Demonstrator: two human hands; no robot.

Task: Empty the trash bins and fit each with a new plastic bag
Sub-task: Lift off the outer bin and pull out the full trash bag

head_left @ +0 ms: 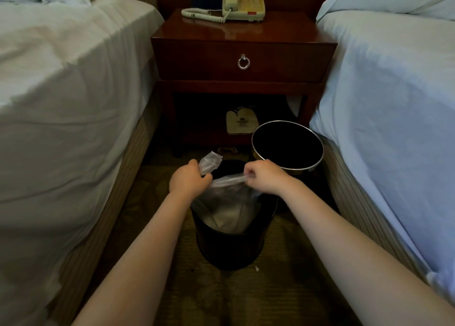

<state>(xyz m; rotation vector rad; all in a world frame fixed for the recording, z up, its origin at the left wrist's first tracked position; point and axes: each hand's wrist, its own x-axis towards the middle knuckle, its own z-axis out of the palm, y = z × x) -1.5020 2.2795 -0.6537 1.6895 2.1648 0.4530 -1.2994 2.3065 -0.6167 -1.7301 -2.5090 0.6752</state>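
Observation:
A dark round trash bin stands on the carpet between two beds. A clear plastic bag with pale crumpled contents sits inside it. My left hand grips one gathered end of the bag's top, which sticks up past my fingers. My right hand pinches the other end, and the plastic is stretched between both hands above the bin's mouth. A second bin with a shiny metal rim stands behind, to the right, and looks dark inside with no bag visible.
A dark wooden nightstand with a ring-pull drawer stands straight ahead, carrying a beige telephone. Slippers lie on its lower shelf. White beds flank the narrow carpeted aisle on both sides. A small white scrap lies by the bin.

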